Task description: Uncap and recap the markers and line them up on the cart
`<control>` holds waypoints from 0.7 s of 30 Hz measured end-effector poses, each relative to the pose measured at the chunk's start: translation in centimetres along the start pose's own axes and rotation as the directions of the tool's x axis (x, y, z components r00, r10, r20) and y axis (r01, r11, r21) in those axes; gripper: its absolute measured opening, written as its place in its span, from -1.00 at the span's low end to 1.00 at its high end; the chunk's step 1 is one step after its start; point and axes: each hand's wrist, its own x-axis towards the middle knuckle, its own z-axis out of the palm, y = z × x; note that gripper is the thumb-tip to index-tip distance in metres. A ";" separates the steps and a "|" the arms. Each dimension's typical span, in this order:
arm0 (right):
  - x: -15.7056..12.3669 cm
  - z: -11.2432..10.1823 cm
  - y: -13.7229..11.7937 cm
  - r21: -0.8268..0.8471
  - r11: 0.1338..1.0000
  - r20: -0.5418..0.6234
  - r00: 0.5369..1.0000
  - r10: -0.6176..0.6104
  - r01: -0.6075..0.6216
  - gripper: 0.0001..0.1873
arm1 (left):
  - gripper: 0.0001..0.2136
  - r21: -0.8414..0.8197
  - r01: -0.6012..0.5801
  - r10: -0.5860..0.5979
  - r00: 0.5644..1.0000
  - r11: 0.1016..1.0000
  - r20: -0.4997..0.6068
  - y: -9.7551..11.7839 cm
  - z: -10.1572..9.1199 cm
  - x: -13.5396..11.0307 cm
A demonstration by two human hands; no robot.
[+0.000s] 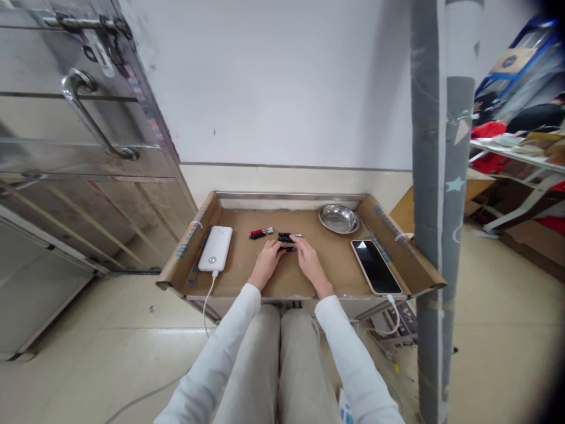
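Observation:
My left hand [266,261] is closed, its fingertips pinching one end of a small black stick-shaped piece [288,248] low over the cardboard. From the other side my right hand [311,266] has its fingers at the far end of that same piece, also closed. Right beyond the fingertips lie more small black pieces [285,236] with silvery ends, partly covered by the right fingers. To their left, a red piece and a black piece [261,232], each with a metal end, lie side by side. Their exact kind is too small to make out.
The cardboard-lined tray table [241,282] has raised sides. A white power bank [215,248] with a cable lies left, a phone [375,267] with a cable right, and a round metal dish [339,218] back right. A wrapped pillar [435,235] stands close on the right.

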 end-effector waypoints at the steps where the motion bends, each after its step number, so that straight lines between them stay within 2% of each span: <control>1: -0.2 0.1 -0.2 -0.065 0.997 0.083 0.996 -0.035 0.040 -0.66 | -0.87 0.033 -0.002 0.002 1.000 0.999 -0.005 0.0 0.2 0.1; 3: -0.6 0.1 -0.5 -0.178 0.978 0.195 0.978 -0.074 0.110 -0.60 | -0.82 0.066 0.010 -0.008 1.000 0.998 -0.026 0.1 0.3 0.2; 4: -0.9 0.0 -0.5 -0.232 0.963 0.204 0.974 -0.093 0.140 -0.56 | -0.80 0.074 0.020 -0.017 0.999 0.997 -0.040 0.2 0.3 0.1; 6: -1.5 -0.5 -0.3 -0.352 0.921 0.178 0.978 -0.111 0.169 -0.48 | -0.78 0.080 0.033 -0.028 0.997 0.996 -0.067 0.5 0.1 -0.3; 8: -2.0 -1.1 0.0 -0.496 0.857 0.110 0.989 -0.095 0.138 -0.46 | -0.78 0.074 0.019 -0.015 0.998 0.997 -0.065 0.9 -0.2 -0.7; 11: -2.4 -1.6 0.4 -0.667 0.740 0.078 0.996 -0.047 0.087 -0.66 | -0.81 0.052 -0.041 0.040 0.999 0.998 0.004 1.7 -0.7 -1.1; 13: -2.4 -1.6 0.4 -0.720 0.687 0.109 0.994 -0.026 0.097 -0.76 | -0.84 0.040 -0.060 0.059 0.998 0.997 0.039 2.0 -0.8 -1.2; 15: -2.3 -1.6 0.3 -0.738 0.665 0.128 0.991 -0.025 0.112 -0.78 | -0.87 0.033 -0.068 0.066 0.996 0.997 0.051 1.9 -0.8 -1.2; 21: -1.9 -1.7 0.5 -0.777 0.628 0.049 0.998 -0.026 0.055 -0.76 | -0.89 0.051 -0.031 0.029 0.999 0.998 0.037 0.7 0.2 -0.8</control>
